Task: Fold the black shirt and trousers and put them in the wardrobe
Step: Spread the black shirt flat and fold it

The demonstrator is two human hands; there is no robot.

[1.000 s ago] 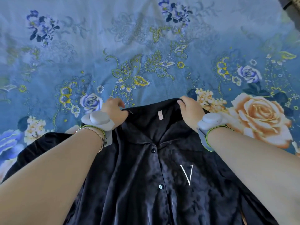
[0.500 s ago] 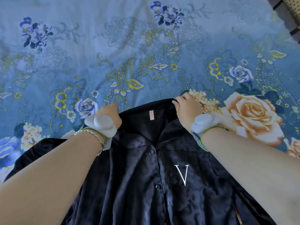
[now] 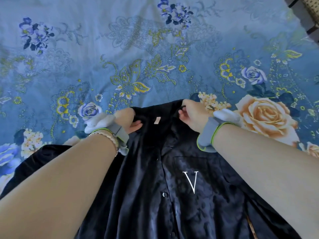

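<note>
A black satin shirt (image 3: 155,195) lies front up on the bed, buttoned, with a white "V" on its chest pocket and a small pale label inside the collar. My left hand (image 3: 127,119) pinches the left side of the collar. My right hand (image 3: 193,114) grips the right side of the collar, fingers curled into the cloth. The collar edge is raised a little between both hands. The left sleeve spreads out under my left forearm. No trousers are in view.
The shirt rests on a blue floral bedsheet (image 3: 138,49) that fills the view beyond my hands. A dark piece of furniture (image 3: 303,16) shows at the top right corner, past the bed's edge.
Both hands have turned from lying on the collar to gripping it, and the collar is lifted and pulled slightly towards me. The view has tipped a little.
</note>
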